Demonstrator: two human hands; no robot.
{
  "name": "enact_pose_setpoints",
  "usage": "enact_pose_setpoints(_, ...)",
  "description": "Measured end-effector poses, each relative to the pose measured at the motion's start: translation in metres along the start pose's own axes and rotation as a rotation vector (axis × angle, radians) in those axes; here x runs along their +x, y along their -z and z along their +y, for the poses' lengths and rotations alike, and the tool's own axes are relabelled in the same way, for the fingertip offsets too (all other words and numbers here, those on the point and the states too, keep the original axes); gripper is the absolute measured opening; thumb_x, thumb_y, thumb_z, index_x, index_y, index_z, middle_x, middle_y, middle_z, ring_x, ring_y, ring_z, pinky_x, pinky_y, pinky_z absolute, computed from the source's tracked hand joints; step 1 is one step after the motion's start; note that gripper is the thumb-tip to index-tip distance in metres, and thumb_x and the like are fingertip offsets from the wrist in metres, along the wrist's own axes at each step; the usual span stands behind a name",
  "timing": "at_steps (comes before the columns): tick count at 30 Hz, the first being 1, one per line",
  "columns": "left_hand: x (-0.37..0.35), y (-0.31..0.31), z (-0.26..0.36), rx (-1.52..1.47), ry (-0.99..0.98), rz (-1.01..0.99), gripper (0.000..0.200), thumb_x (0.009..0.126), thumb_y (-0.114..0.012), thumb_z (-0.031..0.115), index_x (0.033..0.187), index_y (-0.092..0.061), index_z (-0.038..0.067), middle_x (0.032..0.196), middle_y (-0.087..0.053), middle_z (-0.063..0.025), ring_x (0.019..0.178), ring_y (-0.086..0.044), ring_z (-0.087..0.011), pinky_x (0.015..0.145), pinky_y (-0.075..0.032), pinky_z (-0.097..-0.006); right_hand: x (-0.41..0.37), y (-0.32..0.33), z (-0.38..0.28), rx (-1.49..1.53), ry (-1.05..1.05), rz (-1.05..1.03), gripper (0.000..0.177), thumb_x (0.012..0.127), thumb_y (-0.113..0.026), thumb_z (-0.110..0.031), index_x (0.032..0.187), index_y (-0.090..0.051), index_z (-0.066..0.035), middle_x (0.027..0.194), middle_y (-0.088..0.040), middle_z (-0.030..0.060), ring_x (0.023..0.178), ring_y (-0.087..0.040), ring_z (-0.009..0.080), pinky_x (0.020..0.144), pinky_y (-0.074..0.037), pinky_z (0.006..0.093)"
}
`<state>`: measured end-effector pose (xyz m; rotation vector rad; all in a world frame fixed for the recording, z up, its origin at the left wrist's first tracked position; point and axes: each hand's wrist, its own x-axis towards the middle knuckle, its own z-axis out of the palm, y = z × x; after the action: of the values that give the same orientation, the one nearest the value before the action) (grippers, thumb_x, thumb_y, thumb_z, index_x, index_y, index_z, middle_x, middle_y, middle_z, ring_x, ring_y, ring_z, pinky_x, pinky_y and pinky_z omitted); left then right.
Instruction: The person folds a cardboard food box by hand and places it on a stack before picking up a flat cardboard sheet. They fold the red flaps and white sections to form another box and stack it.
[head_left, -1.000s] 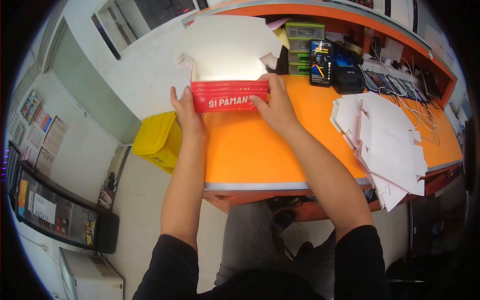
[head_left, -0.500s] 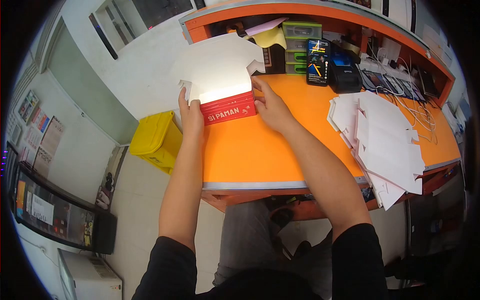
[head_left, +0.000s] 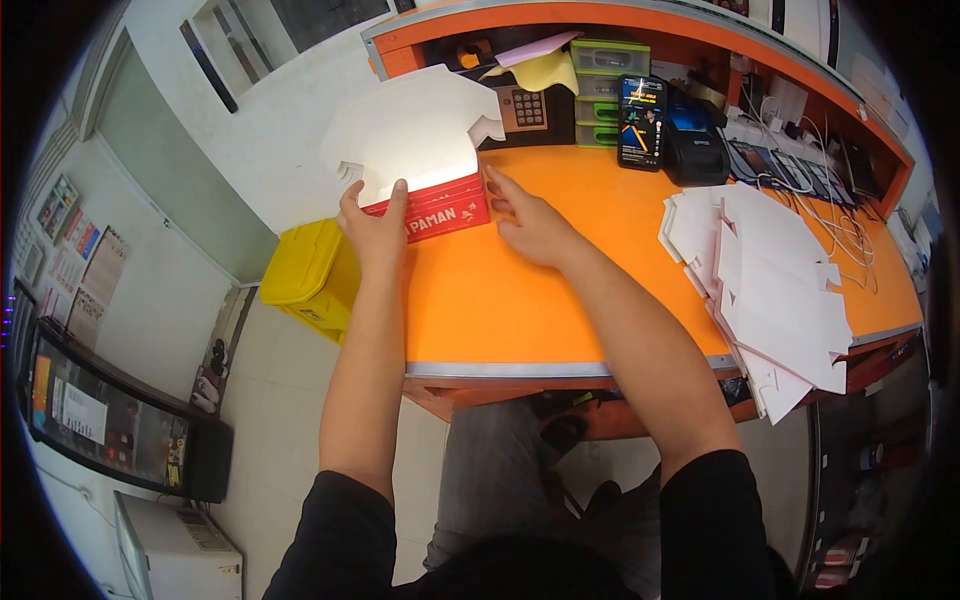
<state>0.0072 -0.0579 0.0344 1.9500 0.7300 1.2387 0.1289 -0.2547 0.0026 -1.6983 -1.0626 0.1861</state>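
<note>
A carton box (head_left: 447,212), red outside with white lettering and white inside, stands at the far left of the orange desk (head_left: 500,310). Its white lid (head_left: 410,120) is raised at the back, with side flaps sticking out. Layered red edges show along the front, perhaps from nested boxes. My left hand (head_left: 378,228) grips the front left corner, thumb over the front wall, covering part of the lettering. Just off the box's right side is my right hand (head_left: 535,228), fingers apart and holding nothing.
A pile of flat white carton blanks (head_left: 770,280) overhangs the desk's right front edge. Behind are a phone (head_left: 641,122), a black device (head_left: 692,145), green-fronted drawers (head_left: 598,110), a keypad safe (head_left: 530,107) and tangled cables (head_left: 830,200). A yellow bin (head_left: 310,275) stands left.
The box has shifted left with my left hand, uncovering the safe's keypad. My right hand has moved slightly left and come away from the box's right side.
</note>
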Motion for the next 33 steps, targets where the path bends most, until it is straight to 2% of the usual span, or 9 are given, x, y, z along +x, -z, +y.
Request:
enact_pose_setpoints(4,0.006,-0.001,-0.009,0.049,-0.035,-0.001,0.075,0.091,-0.077,0.045,0.144,-0.044,0.003,0.144,-0.039,-0.0266,0.132,-0.044,-0.0401,0.111,-0.039,-0.0486,-0.007,0.000,-0.008,-0.177,0.058,-0.027,0.075,0.093,-0.059,-0.002,0.161,-0.027,-0.004,0.155,-0.046,0.0224,0.138,-0.053,0.0319,0.112,-0.045,0.0395)
enact_pose_setpoints(7,0.005,-0.005,-0.009,0.010,0.008,0.005,0.078,0.092,-0.076,0.051,0.144,-0.045,0.001,0.145,-0.038,-0.0279,0.134,-0.042,-0.0405,0.113,-0.037,-0.0483,-0.009,0.002,-0.006,-0.230,0.072,-0.028,0.076,0.093,-0.063,-0.004,0.161,-0.028,-0.004,0.155,-0.047,0.0222,0.138,-0.054,0.0318,0.112,-0.046,0.0397)
enact_pose_setpoints(13,0.005,-0.006,-0.011,0.056,-0.017,0.029,0.073,0.092,-0.076,0.046,0.143,-0.045,0.004,0.142,-0.042,-0.0270,0.131,-0.046,-0.0405,0.111,-0.040,-0.0484,-0.018,0.010,-0.012,-0.177,-0.029,0.009,0.072,0.093,-0.065,-0.007,0.158,-0.033,-0.005,0.153,-0.048,0.0214,0.134,-0.057,0.0310,0.112,-0.046,0.0391)
enact_pose_setpoints(16,0.007,-0.011,-0.016,0.040,-0.031,0.051,0.073,0.092,-0.076,0.046,0.143,-0.045,0.004,0.142,-0.042,-0.0274,0.133,-0.044,-0.0406,0.112,-0.037,-0.0492,-0.022,0.016,-0.018,-0.267,-0.057,0.002,0.070,0.095,-0.066,-0.011,0.158,-0.035,-0.005,0.153,-0.047,0.0222,0.137,-0.054,0.0330,0.114,-0.044,0.0417)
enact_pose_setpoints(19,0.010,-0.015,-0.021,0.076,-0.055,0.057,0.075,0.092,-0.075,0.047,0.144,-0.044,0.005,0.142,-0.042,-0.0276,0.135,-0.040,-0.0411,0.114,-0.033,-0.0509,-0.032,0.016,-0.029,-0.463,0.033,0.026,0.069,0.097,-0.067,-0.021,0.157,-0.036,-0.007,0.156,-0.044,0.0241,0.142,-0.046,0.0369,0.117,-0.039,0.0450)
enact_pose_setpoints(22,0.013,-0.015,-0.027,0.068,-0.105,0.057,0.076,0.093,-0.073,0.048,0.147,-0.042,0.005,0.142,-0.041,-0.0286,0.137,-0.037,-0.0415,0.116,-0.028,-0.0533,-0.053,0.014,-0.047,-0.569,0.021,-0.029,0.071,0.098,-0.066,-0.033,0.157,-0.037,-0.008,0.160,-0.038,0.0254,0.149,-0.036,0.0400,0.121,-0.034,0.0472)
enact_pose_setpoints(26,0.017,-0.013,-0.023,0.000,-0.042,0.146,0.071,0.099,-0.061,0.052,0.149,-0.041,0.005,0.145,-0.041,-0.0264,0.137,-0.036,-0.0413,0.116,-0.027,-0.0547,-0.131,0.011,-0.080,-0.758,0.066,-0.129,0.078,0.096,-0.062,-0.053,0.158,-0.040,-0.011,0.163,-0.034,0.0231,0.152,-0.029,0.0420,0.124,-0.025,0.0509)
enact_pose_setpoints(28,0.021,-0.007,-0.016,-0.064,0.057,0.205,0.068,0.102,-0.054,0.052,0.149,-0.041,0.005,0.147,-0.042,-0.0248,0.137,-0.035,-0.0412,0.116,-0.026,-0.0549,-0.172,0.016,-0.089,-0.872,0.084,-0.155,0.082,0.094,-0.061,-0.062,0.157,-0.042,-0.013,0.164,-0.034,0.0210,0.153,-0.028,0.0414,0.124,-0.022,0.0556)
enact_pose_setpoints(33,0.021,0.001,-0.013,-0.040,0.034,0.311,0.065,0.105,-0.048,0.051,0.148,-0.042,0.003,0.148,-0.042,-0.0237,0.136,-0.037,-0.0414,0.115,-0.028,-0.0547,-0.223,0.026,-0.101,-1.012,0.032,-0.009,0.095,0.085,-0.061,-0.072,0.157,-0.043,-0.012,0.162,-0.040,0.0170,0.153,-0.029,0.0389,0.123,-0.021,0.0587)
